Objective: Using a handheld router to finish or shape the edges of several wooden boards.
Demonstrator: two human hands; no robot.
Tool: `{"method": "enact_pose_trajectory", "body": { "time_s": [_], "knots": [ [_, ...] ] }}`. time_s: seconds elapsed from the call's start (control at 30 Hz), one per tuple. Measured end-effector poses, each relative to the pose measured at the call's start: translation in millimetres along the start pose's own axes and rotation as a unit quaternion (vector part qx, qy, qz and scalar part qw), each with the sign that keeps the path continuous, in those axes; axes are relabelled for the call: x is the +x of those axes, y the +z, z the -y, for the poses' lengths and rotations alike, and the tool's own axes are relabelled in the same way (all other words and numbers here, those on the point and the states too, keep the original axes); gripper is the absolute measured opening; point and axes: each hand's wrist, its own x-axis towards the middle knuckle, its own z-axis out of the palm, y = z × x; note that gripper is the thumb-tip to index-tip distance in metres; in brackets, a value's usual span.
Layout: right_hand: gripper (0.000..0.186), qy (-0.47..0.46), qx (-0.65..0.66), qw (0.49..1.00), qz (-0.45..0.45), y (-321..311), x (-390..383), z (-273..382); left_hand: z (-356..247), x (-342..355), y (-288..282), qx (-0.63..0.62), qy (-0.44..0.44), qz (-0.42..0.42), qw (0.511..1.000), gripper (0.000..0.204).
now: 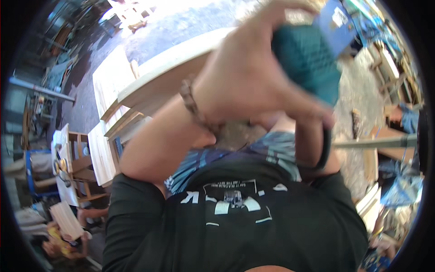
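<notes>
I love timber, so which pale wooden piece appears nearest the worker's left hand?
The long slab running in behind the left hand; the other pale boards lie farther left in view.

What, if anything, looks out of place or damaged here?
Nothing looks plainly spilled or damaged. Crumpled blue plastic at the right looks untidy, lying near loose boards. The teal ribbed object in the left hand is too blurred to judge.
</notes>
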Motion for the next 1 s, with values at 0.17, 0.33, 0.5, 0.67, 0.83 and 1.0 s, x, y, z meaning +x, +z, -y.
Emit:
{"method": "enact_pose_trajectory", "body": {
  "time_s": [0.17,0.33,0.5,0.67,0.83,1.0],
  "knots": [
    [0.040,0.081,-0.051,0.995,0.041,-24,37,27,14,35,-16,-0.009,-0.042,0.037,0.998,0.095],
    [0.038,0.072,-0.122,0.984,0.106,-15,62,56,9,43,-22,0.004,-0.079,0.057,0.995,0.091],
    [0.039,0.003,-0.056,0.997,0.051,14,70,41,9,43,-38,0.030,-0.108,0.066,0.992,0.086],
    [0.040,-0.026,-0.079,0.996,0.028,11,89,24,10,39,-55,0.072,-0.134,0.077,0.985,0.083],
    [0.047,-0.017,-0.088,0.996,-0.019,-5,106,15,8,40,-72,0.117,-0.145,0.098,0.978,0.079],
    [0.052,-0.061,-0.110,0.992,0.015,-17,112,17,8,46,-89,0.174,-0.145,0.124,0.966,0.076]
  ]
}}
